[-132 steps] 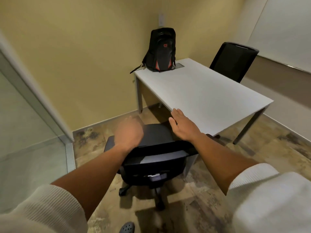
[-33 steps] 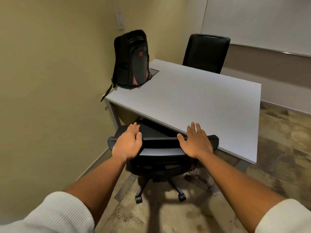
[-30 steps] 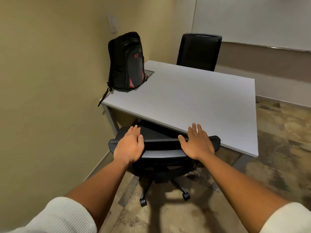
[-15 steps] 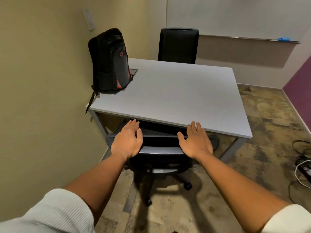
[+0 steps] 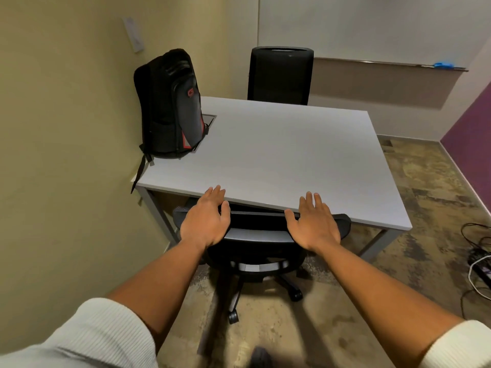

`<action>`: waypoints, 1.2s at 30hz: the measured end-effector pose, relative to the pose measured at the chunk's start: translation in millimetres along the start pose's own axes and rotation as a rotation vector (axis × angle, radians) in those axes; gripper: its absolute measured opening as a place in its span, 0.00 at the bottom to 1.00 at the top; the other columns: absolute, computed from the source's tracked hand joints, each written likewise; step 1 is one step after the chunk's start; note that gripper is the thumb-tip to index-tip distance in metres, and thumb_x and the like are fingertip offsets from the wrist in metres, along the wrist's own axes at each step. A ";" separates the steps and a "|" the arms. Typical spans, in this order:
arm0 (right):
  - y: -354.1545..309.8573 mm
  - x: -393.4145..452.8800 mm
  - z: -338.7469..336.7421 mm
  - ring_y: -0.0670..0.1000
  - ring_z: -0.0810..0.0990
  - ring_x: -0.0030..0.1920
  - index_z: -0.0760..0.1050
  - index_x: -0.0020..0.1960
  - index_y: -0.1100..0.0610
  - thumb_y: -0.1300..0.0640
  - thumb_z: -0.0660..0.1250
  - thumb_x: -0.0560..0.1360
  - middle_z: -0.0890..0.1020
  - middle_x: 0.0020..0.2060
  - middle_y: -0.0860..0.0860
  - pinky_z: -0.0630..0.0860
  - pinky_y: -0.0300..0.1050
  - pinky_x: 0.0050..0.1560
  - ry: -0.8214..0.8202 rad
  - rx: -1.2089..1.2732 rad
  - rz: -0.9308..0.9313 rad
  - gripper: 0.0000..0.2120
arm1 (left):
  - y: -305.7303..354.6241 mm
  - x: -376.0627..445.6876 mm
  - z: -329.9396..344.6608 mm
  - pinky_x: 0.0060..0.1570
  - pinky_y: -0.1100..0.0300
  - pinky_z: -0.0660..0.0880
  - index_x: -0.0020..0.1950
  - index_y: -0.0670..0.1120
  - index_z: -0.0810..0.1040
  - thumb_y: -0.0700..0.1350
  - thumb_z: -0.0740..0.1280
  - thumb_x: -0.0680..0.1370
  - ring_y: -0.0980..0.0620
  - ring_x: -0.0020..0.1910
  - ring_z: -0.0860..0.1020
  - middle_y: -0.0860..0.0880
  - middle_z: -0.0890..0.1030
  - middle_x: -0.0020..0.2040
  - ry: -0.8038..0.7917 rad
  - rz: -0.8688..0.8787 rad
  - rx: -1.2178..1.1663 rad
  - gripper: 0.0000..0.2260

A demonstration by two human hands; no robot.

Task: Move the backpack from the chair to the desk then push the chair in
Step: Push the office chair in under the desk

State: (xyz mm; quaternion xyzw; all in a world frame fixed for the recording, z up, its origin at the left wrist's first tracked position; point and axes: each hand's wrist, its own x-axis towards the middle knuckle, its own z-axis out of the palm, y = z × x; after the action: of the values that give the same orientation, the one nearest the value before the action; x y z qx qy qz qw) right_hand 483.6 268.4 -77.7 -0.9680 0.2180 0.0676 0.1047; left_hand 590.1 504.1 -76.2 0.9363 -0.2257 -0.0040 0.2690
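The black backpack point(image 5: 170, 107) with red trim stands upright on the far left corner of the white desk point(image 5: 279, 155), against the yellow wall. The black office chair point(image 5: 257, 227) is at the desk's near edge, its seat hidden under the top and its backrest close to the edge. My left hand point(image 5: 206, 221) lies flat on the left part of the backrest top, fingers stretched to the desk edge. On the right part of the backrest my right hand point(image 5: 313, 224) lies flat in the same way.
A second black chair point(image 5: 279, 75) stands at the desk's far side. The yellow wall point(image 5: 66, 155) runs close along the left. Cables and a power strip point(image 5: 478, 264) lie on the floor at the right. A whiteboard ledge point(image 5: 385, 62) crosses the back wall.
The chair has rolled forward under the desk with both hands on its backrest. My view has swung around to face the desk squarely.
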 end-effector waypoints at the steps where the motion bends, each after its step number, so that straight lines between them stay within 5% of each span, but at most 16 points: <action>1: -2.4 6.3 -0.8 0.53 0.40 0.79 0.46 0.79 0.59 0.37 0.41 0.80 0.45 0.80 0.55 0.42 0.50 0.78 0.002 -0.003 0.002 0.36 | -2.4 7.5 -0.8 0.70 0.50 0.62 0.75 0.50 0.65 0.54 0.51 0.81 0.56 0.77 0.55 0.53 0.62 0.77 -0.006 0.003 0.004 0.23; 36: -43.3 110.8 -11.0 0.53 0.39 0.79 0.47 0.79 0.59 0.38 0.41 0.80 0.45 0.80 0.55 0.42 0.50 0.77 0.064 0.025 0.122 0.36 | -44.6 135.4 -9.0 0.72 0.50 0.60 0.75 0.50 0.65 0.57 0.50 0.82 0.54 0.76 0.57 0.52 0.62 0.77 -0.096 0.051 -0.023 0.24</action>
State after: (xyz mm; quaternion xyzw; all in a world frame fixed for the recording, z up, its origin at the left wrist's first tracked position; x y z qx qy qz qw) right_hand 602.7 258.8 -79.1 -0.9531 0.2809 0.0400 0.1056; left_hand 731.7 484.7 -75.5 0.9259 -0.2621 -0.0447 0.2684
